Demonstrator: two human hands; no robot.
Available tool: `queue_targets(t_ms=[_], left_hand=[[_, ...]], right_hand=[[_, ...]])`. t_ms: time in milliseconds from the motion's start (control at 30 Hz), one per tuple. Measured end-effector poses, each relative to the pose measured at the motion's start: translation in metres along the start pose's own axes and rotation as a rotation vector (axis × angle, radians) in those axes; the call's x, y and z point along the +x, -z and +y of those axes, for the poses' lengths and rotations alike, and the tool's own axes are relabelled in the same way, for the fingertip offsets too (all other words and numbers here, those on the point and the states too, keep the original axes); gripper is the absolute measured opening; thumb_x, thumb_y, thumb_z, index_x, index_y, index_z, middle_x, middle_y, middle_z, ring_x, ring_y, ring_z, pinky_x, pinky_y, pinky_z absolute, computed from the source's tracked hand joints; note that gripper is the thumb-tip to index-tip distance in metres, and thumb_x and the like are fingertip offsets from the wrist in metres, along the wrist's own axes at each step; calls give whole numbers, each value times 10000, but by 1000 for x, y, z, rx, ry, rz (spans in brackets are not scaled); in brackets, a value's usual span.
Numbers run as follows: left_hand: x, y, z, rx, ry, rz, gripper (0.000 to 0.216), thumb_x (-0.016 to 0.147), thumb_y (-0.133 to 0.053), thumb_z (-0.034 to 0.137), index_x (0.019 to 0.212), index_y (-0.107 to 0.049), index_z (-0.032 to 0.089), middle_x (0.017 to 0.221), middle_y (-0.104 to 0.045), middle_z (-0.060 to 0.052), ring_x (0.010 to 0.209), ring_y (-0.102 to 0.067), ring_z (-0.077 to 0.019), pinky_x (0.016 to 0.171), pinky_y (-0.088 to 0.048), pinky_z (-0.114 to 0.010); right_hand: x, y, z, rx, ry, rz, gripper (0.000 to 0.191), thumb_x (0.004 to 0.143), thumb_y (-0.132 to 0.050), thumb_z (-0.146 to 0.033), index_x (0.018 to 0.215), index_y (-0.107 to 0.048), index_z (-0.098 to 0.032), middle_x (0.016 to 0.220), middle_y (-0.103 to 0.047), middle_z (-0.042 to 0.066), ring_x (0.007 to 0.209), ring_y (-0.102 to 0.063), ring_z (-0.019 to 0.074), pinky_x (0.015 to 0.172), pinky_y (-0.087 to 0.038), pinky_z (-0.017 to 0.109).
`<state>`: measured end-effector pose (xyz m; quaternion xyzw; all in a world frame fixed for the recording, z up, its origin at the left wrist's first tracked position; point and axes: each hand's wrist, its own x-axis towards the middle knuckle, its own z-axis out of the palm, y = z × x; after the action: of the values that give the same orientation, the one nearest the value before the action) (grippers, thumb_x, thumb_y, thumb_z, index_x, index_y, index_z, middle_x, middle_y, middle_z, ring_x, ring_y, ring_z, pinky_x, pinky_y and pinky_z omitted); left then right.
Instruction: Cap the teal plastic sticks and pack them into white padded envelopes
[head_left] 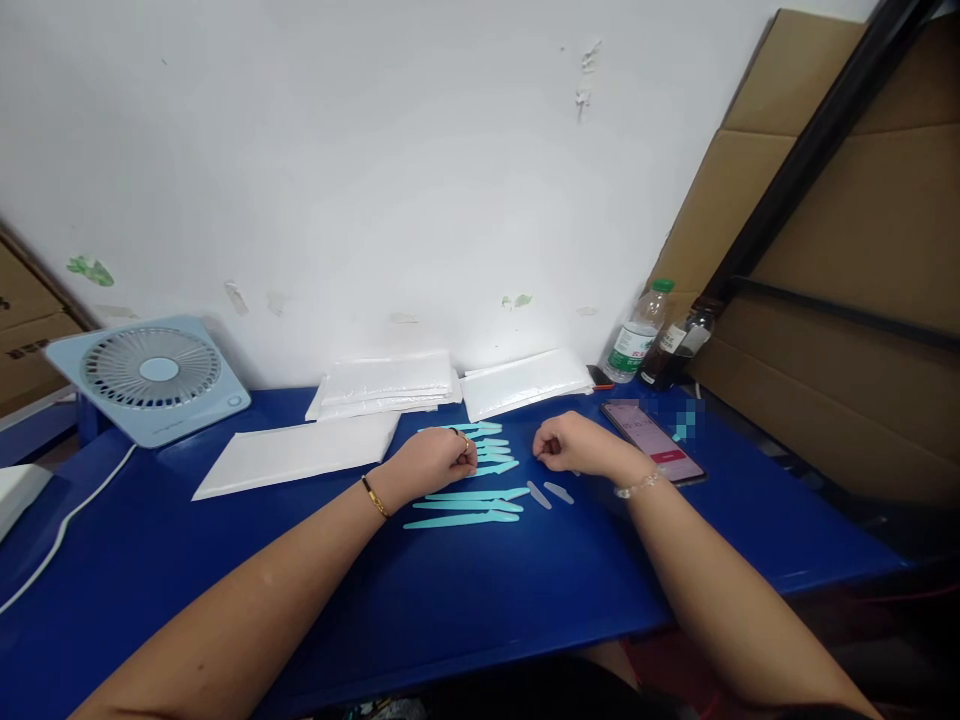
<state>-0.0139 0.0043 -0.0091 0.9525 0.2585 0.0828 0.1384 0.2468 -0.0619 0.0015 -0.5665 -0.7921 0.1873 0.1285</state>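
Observation:
Slim turquoise sticks with angled heads, which look like eyebrow razors (469, 518), lie in two groups of several on the blue table. My left hand (439, 458) is closed over the handles of the farther group, and its curled fingers hide whatever they may hold. To the right of those heads, my right hand (570, 443) is closed with fingertips bent down; I cannot make out anything in it. Two small translucent strips, like blade covers (557, 492), rest below my right hand, beside the nearer group's heads.
White padded envelopes (386, 380) are stacked along the wall, with a single envelope (300, 455) at left. A light blue fan (159, 370) stands far left. A phone (652, 440), a water bottle (636, 335) and a dark bottle (675, 350) stand right, near cardboard (825, 350).

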Motion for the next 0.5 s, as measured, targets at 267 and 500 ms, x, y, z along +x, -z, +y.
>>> queue_targets(t_ms=[267,500], left_hand=[[-2,-1,-2,21,7,9,158,774,-652,377,802,-684,225,798,-682,-5,721,-596,-158,574,-365,-235],[0,-6,-5,-30,25,0,107,776,-649,324,790,-689,225,761,-682,5,691,-593,-146,574,-363,-230]], right_hand=[[-10,14,-2,7,-34,-69,185,653,-728,-282,818,-720,-198,774,-691,21,658,-610,150,562,-438,228],[-8,10,-2,56,-59,-157,54,685,-686,-223,721,-704,-186,662,-679,5,579,-598,133,527,-419,217]])
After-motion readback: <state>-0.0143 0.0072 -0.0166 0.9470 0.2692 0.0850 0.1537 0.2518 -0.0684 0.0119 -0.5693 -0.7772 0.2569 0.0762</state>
